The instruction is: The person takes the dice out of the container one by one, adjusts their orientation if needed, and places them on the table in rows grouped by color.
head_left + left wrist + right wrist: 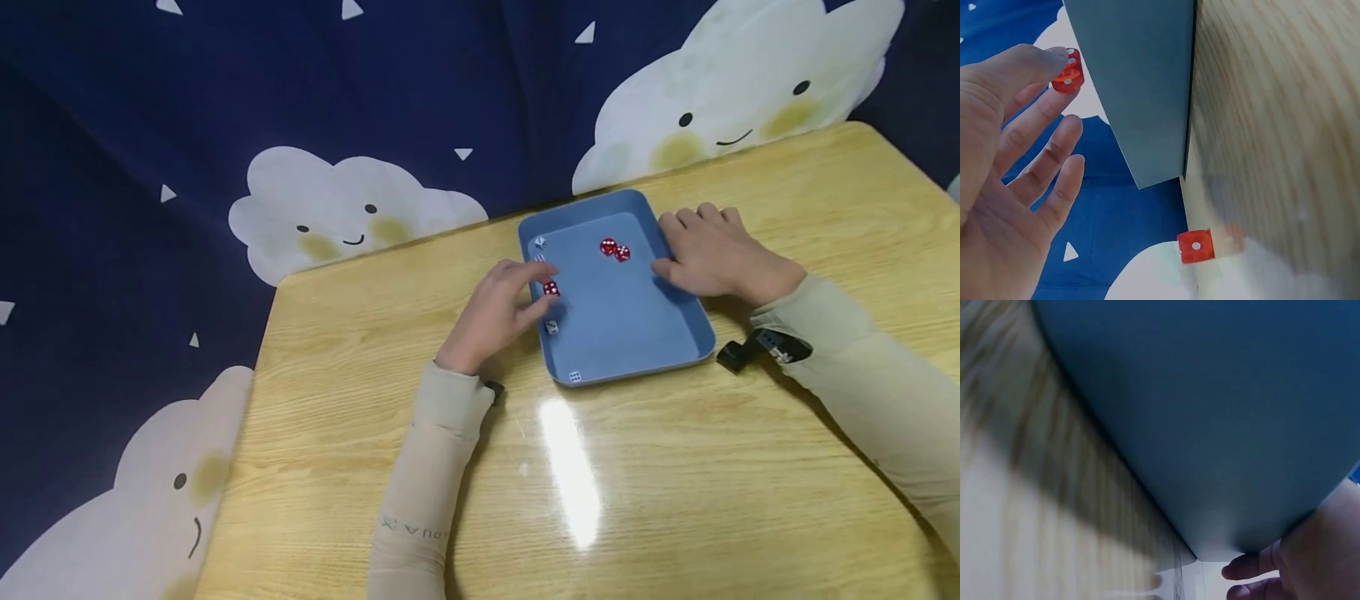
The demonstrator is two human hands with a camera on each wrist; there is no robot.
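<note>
My left hand (pixel 491 312) is over the left wall of a blue tray (pixel 618 308). Its thumb and fingertips pinch a red die (pixel 1069 74) with white dots, held above the rim. The ring and little fingers stay loosely extended in the left wrist view. My right hand (pixel 716 250) grips the tray's right wall, thumb over the rim and fingers on the outer side. Two red dice (pixel 615 250) lie close together inside, toward the back right. White dice sit along the left wall, among them one white die (pixel 552 327) below my left thumb and one (pixel 575 377) at the front corner.
Another red die (pixel 1196 247) rests on the wooden table (pixel 352 400) outside the tray, seen in the left wrist view and hidden behind the left hand in the head view. A dark blue curtain (pixel 420 75) with clouds hangs right behind the table's back edge.
</note>
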